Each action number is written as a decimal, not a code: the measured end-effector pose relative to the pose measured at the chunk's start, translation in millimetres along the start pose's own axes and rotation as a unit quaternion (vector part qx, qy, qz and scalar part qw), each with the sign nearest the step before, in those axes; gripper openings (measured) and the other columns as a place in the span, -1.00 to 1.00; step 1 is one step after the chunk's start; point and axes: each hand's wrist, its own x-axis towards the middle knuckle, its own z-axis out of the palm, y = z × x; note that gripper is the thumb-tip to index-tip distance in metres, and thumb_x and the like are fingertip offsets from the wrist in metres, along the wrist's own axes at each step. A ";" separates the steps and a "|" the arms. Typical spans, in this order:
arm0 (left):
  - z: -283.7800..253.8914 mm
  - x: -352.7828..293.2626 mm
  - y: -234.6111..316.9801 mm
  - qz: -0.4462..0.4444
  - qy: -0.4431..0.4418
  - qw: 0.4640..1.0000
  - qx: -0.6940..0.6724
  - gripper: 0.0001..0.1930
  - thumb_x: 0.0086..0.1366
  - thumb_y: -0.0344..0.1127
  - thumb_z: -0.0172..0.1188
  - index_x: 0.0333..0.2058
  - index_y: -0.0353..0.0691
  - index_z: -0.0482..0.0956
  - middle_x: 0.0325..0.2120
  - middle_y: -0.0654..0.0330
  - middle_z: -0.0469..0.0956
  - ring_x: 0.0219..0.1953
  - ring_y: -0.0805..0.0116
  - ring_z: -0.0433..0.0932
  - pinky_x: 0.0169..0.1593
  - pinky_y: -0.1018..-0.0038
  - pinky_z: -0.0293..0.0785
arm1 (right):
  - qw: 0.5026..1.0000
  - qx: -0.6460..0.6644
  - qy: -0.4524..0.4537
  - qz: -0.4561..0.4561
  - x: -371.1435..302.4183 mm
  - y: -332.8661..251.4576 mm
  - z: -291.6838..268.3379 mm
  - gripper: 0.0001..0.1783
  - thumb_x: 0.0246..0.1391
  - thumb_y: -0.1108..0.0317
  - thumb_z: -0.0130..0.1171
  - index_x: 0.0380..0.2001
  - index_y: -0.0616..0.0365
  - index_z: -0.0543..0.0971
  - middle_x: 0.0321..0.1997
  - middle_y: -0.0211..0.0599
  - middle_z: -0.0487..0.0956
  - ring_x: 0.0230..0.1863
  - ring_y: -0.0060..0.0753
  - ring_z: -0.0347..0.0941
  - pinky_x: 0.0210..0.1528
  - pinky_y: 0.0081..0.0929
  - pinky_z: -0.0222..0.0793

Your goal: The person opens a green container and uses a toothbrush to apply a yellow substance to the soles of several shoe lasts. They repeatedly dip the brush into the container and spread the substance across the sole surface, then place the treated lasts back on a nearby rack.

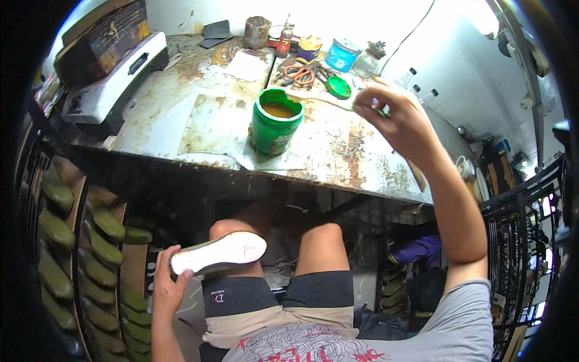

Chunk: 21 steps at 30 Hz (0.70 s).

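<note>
My left hand (167, 286) grips the heel end of a shoe (220, 252) above my thigh. Its white underside faces up, bordered by a dark olive edge, and the toe points right. Over the workbench, my right hand (392, 111) is closed in a pinch around the end of a pale, flat stick, perhaps a brush (322, 98). The stick's other end reaches the rim of a green tub (274, 134). Brownish liquid shows inside the tub, which stands near the bench's front edge.
On the stained workbench (211, 130) are orange-handled pliers (300, 75), a green lid (339, 87), a blue tin (343, 55) and a glass jar (367, 60). A white machine (114, 81) stands at left. Racks of olive shoes (54, 229) flank my left side; another rack (525, 241) is at right.
</note>
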 end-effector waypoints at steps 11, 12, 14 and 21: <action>-20.7 4.2 -17.2 0.004 -0.073 0.995 0.065 -0.18 -0.13 -0.23 0.56 0.17 -0.14 0.42 -0.05 -0.04 0.60 0.03 -0.11 0.61 0.10 0.13 0.50 | 0.908 -0.331 -0.258 -0.022 127.0 -11.2 62.2 -0.89 0.16 0.31 0.26 -0.34 0.10 0.66 -0.34 -0.18 0.67 -0.23 -0.08 0.65 -0.20 -0.14 0.57; -21.0 4.9 -18.6 0.004 -0.076 0.995 0.061 -0.18 -0.13 -0.22 0.57 0.16 -0.14 0.42 -0.06 -0.05 0.61 0.02 -0.11 0.62 0.09 0.13 0.50 | 0.907 -0.325 -0.266 -0.030 129.8 -11.1 66.0 -0.89 0.15 0.31 0.26 -0.34 0.10 0.66 -0.36 -0.17 0.67 -0.26 -0.08 0.66 -0.22 -0.13 0.58; -21.8 6.9 -19.7 0.003 -0.080 0.995 0.054 -0.18 -0.14 -0.20 0.57 0.15 -0.14 0.42 -0.07 -0.05 0.62 0.01 -0.10 0.63 0.08 0.13 0.51 | 0.904 -0.316 -0.284 -0.049 132.2 -6.9 75.5 -0.88 0.13 0.32 0.23 -0.35 0.10 0.69 -0.36 -0.15 0.68 -0.29 -0.08 0.66 -0.24 -0.14 0.60; -26.0 10.0 -8.3 0.008 -0.108 0.993 0.042 -0.21 -0.10 -0.16 0.60 0.13 -0.12 0.43 -0.08 -0.02 0.67 -0.02 -0.12 0.66 0.06 0.14 0.55 | 0.869 -0.340 -0.357 -0.049 126.0 -9.0 93.5 -0.82 0.17 0.32 0.16 -0.29 0.09 0.71 -0.32 -0.13 0.70 -0.25 -0.07 0.70 -0.21 -0.15 0.63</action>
